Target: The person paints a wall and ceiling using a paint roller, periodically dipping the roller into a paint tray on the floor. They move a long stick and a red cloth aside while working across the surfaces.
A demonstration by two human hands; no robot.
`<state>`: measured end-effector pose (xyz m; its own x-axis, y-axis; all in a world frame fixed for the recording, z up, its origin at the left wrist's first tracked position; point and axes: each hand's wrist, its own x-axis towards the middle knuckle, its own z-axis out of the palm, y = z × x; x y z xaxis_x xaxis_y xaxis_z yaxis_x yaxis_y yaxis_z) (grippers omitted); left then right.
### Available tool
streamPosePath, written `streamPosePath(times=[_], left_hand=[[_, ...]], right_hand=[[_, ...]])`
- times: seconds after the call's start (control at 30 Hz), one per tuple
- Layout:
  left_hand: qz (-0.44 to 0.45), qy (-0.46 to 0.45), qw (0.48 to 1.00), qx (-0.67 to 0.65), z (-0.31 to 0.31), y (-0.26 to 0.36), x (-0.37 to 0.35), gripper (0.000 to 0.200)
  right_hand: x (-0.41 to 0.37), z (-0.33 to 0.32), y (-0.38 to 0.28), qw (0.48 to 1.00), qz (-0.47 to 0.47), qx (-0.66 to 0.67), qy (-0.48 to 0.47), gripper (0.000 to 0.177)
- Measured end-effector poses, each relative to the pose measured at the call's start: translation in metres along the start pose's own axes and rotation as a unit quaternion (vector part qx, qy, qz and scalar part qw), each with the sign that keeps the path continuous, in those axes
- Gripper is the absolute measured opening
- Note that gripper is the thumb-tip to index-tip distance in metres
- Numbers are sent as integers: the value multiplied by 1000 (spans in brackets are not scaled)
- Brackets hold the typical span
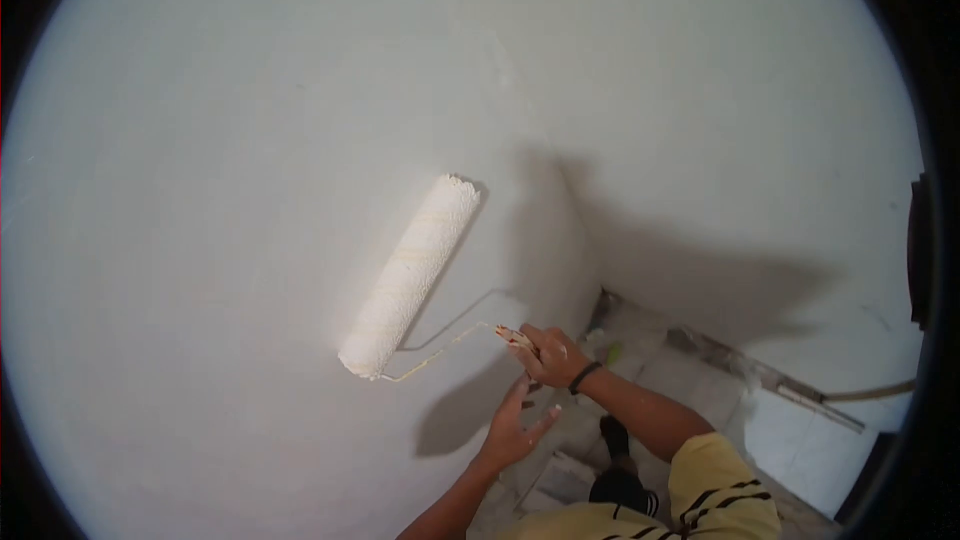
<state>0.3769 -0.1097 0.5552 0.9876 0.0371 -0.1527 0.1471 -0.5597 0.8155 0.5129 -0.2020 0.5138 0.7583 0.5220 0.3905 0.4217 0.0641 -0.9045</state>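
Note:
My right hand (pixel 550 357) is wrapped round the handle (pixel 511 336) of a paint roller, with a dark band at the wrist. From the handle a thin, paint-spattered wire frame (pixel 440 355) bends down to the lower end of the roller sleeve (pixel 410 275). That long white nap sleeve is coated in paint and lies slantwise close against the pale wall (pixel 200 240). Just below the right hand, my left hand (pixel 512 432) is open, thumb and fingers spread apart, near the handle's lower end.
A second wall (pixel 740 120) meets the first at a corner on the right. Below, the floor (pixel 655 380) is dusty, with debris along the wall's foot. A white panel (pixel 800 440) and a hose-like strip (pixel 870 393) are at right. My foot (pixel 614 435) shows underneath.

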Motion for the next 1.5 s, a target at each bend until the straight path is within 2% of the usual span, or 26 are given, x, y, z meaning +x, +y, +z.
streamPosePath(times=[0.07, 0.17, 0.37, 0.63, 0.87, 1.03, 1.1, 1.2, 1.33, 1.4, 1.5], left_hand=[[-21, -3, 999, -31, -8, 1, 5, 76], [-69, -24, 997, -20, -25, 12, 8, 77], [-137, -122, 983, 5, -59, 5, -2, 77], [-169, -210, 963, -17, -100, -41, -25, 71], [-176, -294, 939, -21, -121, -48, -40, 67], [-184, -308, 933, -30, -119, -76, -49, 66], [-182, -315, 931, -36, -108, -99, -49, 66], [-179, -305, 934, -54, -99, -110, -49, 65], [-177, -288, 939, -60, -87, -124, -50, 65], [-180, -285, 939, -64, -86, -127, -51, 66], [-190, -290, 936, -66, -87, -124, -55, 66]], right_hand=[[0, 5, 6, 999, 23, -46, -17, 23], [1, 10, 9, 996, 67, -45, -29, 25], [-4, 18, 12, 987, 124, -96, -45, 25], [-28, 52, 59, 966, 168, -185, -72, 28], [-39, 66, 78, 923, 270, -232, -144, 36], [-54, 81, 101, 895, 313, -268, -172, 41], [-65, 90, 120, 866, 365, -278, -198, 43], [-86, 107, 152, 878, 330, -317, -140, 39], [-98, 122, 181, 863, 342, -342, -145, 41], [-85, 120, 180, 810, 440, -303, -241, 46], [-83, 133, 196, 813, 464, -282, -209, 44]])
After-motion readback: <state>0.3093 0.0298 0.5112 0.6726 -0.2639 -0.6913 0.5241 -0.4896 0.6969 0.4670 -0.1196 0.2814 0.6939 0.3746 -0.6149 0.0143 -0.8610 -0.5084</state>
